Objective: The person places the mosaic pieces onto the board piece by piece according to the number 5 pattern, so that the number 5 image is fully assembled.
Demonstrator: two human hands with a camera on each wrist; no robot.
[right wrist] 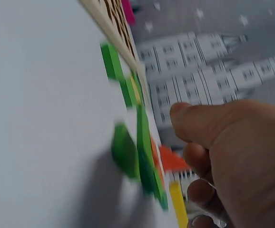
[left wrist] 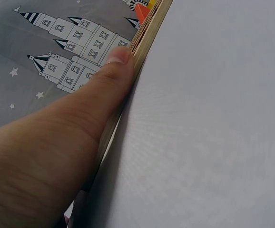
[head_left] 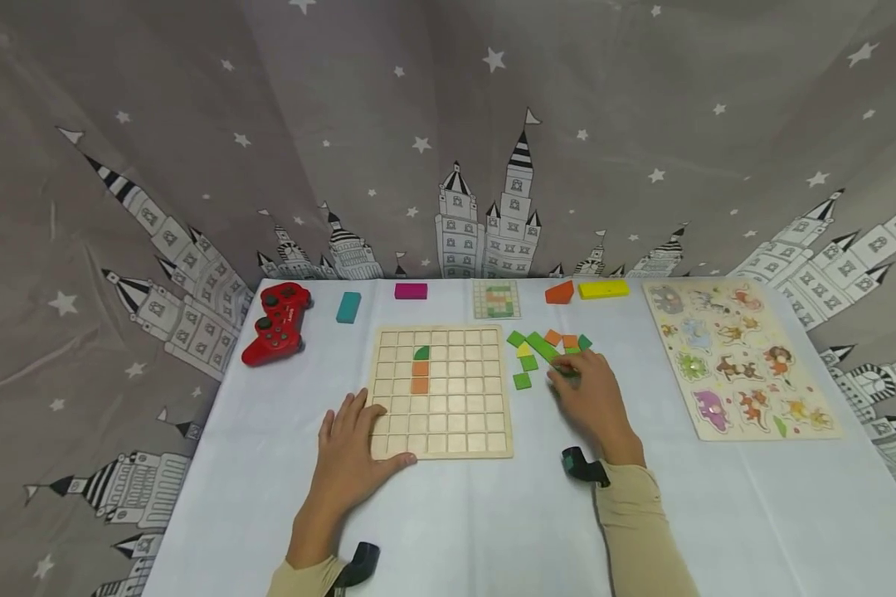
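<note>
A wooden grid board (head_left: 440, 427) lies on the table in the head view, with a green quarter-round piece (head_left: 421, 354) and two orange squares (head_left: 420, 377) in one column. My left hand (head_left: 347, 456) rests at its lower left corner, fingers spread along the left side. The thumb (left wrist: 113, 64) lies along the board's near edge. My right hand (head_left: 593, 394) is bent over the loose pieces right of the board. In the right wrist view its thumb and fingers are loosely bent, with no piece between them. A blurred green piece (right wrist: 124, 152) lies close by, beside a long green strip (right wrist: 143, 137).
A small pattern card (head_left: 496, 313) sits behind the board. Along the back lie a red game controller (head_left: 278, 323), a teal block (head_left: 348, 308), a magenta block (head_left: 411, 291), an orange block (head_left: 559, 293) and a yellow block (head_left: 604, 288). An animal puzzle (head_left: 754, 406) lies at right.
</note>
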